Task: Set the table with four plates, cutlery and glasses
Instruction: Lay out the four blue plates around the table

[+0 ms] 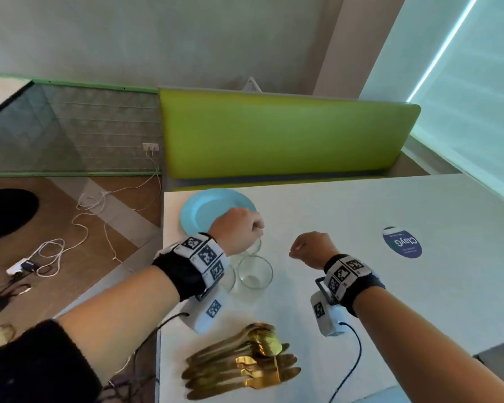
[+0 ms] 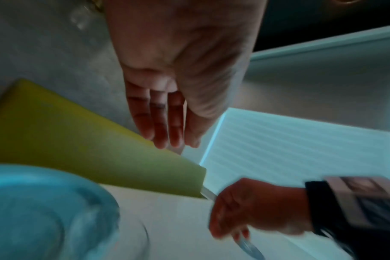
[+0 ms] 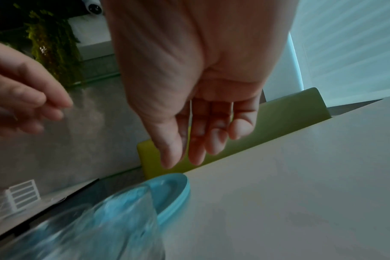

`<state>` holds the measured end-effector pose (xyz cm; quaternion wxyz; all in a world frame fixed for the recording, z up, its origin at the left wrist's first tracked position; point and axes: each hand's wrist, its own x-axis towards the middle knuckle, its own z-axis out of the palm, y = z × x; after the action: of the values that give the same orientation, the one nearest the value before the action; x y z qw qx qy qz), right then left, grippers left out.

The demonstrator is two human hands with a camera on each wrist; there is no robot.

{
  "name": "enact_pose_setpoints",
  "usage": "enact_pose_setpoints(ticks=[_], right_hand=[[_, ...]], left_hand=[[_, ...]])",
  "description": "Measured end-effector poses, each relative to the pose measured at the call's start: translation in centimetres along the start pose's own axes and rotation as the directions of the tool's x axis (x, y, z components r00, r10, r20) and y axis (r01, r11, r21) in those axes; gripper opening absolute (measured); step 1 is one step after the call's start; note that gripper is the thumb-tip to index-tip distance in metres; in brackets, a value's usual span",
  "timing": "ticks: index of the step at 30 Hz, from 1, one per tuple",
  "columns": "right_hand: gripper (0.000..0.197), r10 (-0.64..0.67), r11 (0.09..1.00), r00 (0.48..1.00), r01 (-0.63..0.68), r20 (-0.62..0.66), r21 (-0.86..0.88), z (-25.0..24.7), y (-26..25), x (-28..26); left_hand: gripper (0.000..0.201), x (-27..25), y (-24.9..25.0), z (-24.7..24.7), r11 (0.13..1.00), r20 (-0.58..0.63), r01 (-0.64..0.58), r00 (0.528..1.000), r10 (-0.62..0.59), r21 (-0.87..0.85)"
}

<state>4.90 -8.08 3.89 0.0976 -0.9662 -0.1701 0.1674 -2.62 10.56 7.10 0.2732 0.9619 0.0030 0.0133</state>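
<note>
A stack of light blue plates [image 1: 204, 210] lies at the far left corner of the white table [image 1: 361, 301]. Just in front of it stand clear glasses [image 1: 255, 276], one partly hidden by my left wrist. My left hand [image 1: 258, 228] hovers over them, and its fingertips and thumb pinch the rim of the rear glass [image 1: 253, 247]. My right hand [image 1: 293, 253] hangs loosely curled to the right of the glasses and holds nothing. In the right wrist view its fingers [image 3: 196, 154] point down over the plates [image 3: 176, 190]. Gold cutlery [image 1: 245, 365] lies piled near the front edge.
A green bench back [image 1: 285, 135] runs along the table's far side. A round blue sticker [image 1: 402, 242] lies on the tabletop to the right. White cables and chargers [image 1: 50, 257] trail over the wooden floor to the left. A bright window blind [image 1: 472, 97] fills the right.
</note>
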Motion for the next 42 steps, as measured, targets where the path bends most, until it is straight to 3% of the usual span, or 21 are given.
enact_pose_setpoints(ticks=[3,6,10,14,18,22,26,31,37,42], right_hand=[[0.028,-0.017,1.0,0.999,0.017,0.034,-0.018,-2.1,-1.1,5.0],[0.031,-0.019,0.999,0.996,0.022,0.083,-0.037,-2.8,-2.0,9.4],[0.037,-0.01,0.998,0.986,0.02,0.168,-0.058,-1.7,-2.9,13.5],[0.04,0.032,0.995,0.972,-0.053,0.234,0.084,1.5,-2.9,16.6],[0.05,0.032,0.979,0.957,-0.089,0.287,0.186,3.9,-2.8,18.9],[0.067,0.018,0.963,0.941,-0.108,0.339,0.249,5.6,-2.9,20.5],[0.069,0.003,0.949,0.942,-0.108,0.334,0.295,6.1,-2.8,21.1],[0.066,-0.001,0.919,0.969,-0.096,0.245,0.383,5.5,-2.4,20.9],[0.066,0.008,0.858,1.0,-0.019,0.024,0.513,0.4,-2.3,19.2],[0.061,0.042,0.839,0.992,0.029,-0.118,0.544,-4.0,-1.2,14.7]], left_hand=[[0.022,5.0,-3.1,-4.0,0.996,-0.008,0.08,0.997,-0.081,-0.037],[0.028,9.0,-7.6,-5.8,0.964,0.045,0.26,0.964,-0.262,0.05],[0.039,11.7,-12.9,-4.8,0.862,0.177,0.437,0.856,-0.486,0.255],[0.043,12.5,-17.9,-1.5,0.77,0.254,0.523,0.74,-0.623,0.366],[0.044,12.6,-20.9,0.7,0.721,0.291,0.634,0.66,-0.693,0.279],[0.042,12.7,-23.0,2.5,0.694,0.315,0.709,0.636,-0.704,0.12],[0.045,12.8,-23.3,2.9,0.626,0.3,0.779,0.605,-0.737,-0.033],[0.045,13.7,-21.5,1.8,0.58,0.244,0.774,0.632,-0.736,-0.254],[0.06,16.5,-18.9,-3.4,0.641,0.15,0.645,0.744,-0.652,-0.416],[0.047,16.6,-14.0,-6.2,0.709,0.095,0.507,0.84,-0.535,-0.491]])
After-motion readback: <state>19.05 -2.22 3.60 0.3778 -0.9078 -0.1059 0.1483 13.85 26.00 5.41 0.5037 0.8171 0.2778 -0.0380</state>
